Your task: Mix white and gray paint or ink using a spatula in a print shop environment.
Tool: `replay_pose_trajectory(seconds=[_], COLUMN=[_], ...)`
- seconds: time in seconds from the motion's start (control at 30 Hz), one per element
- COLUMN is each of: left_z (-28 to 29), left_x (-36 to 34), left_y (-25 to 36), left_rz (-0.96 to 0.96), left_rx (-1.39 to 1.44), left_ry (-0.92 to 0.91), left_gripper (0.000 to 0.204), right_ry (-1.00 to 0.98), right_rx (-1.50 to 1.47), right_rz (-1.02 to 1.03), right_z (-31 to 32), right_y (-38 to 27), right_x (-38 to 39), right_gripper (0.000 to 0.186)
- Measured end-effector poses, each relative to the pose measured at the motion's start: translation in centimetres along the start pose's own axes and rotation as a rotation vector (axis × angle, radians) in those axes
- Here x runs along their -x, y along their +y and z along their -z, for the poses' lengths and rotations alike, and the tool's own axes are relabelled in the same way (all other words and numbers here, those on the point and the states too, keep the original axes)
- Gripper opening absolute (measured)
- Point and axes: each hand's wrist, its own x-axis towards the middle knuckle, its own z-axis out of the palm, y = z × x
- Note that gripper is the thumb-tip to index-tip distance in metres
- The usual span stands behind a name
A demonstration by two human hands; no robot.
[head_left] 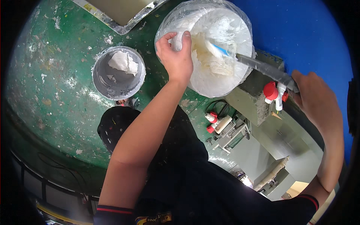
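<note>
A large round tub with a clear plastic liner holds white, partly cream-coloured paste. At its left rim, my left hand is closed on the liner, with thumb and fingers curled over the edge. My right hand, off to the right, grips the end of a long grey-handled tool. The shaft reaches leftward over the tub's rim. Blue shows near the tool's far end, which is smeared with paste and rests in it; the exact shape of its head is hidden.
On the paint-stained green floor stands a smaller grey bucket with a white lump inside. A tray with a smeared rim lies at the far left. Red-and-white plug connectors sit below my right hand, beside a blue surface.
</note>
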Motion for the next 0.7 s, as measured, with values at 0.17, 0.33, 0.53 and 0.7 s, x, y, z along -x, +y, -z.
replay_pose_trajectory(seconds=[0.17, 0.33, 0.53, 0.7], left_z=[-0.2, -0.3, -0.4, -1.0], left_x=[-0.2, -0.1, -0.2, 0.0], left_y=[0.2, 0.0, 0.1, -0.2], left_rz=[-0.003, 0.025, 0.026, 0.034], left_rx=[-0.002, 0.036, 0.032, 0.074], left_ry=[-0.023, -0.053, -0.052, -0.067], left_gripper=[0.047, 0.049, 0.05, 0.054], right_ry=[-0.091, -0.081, -0.064, -0.263], right_rx=[-0.065, 0.002, 0.074, -0.12], right_rz=[0.02, 0.048, -0.027, 0.211], right_z=[-0.5, -3.8, -7.6, -10.8], right_y=[-0.8, -1.4, -0.2, 2.7], right_x=[-0.4, -4.8, -8.4, -13.5], right_gripper=[0.029, 0.019, 0.016, 0.028])
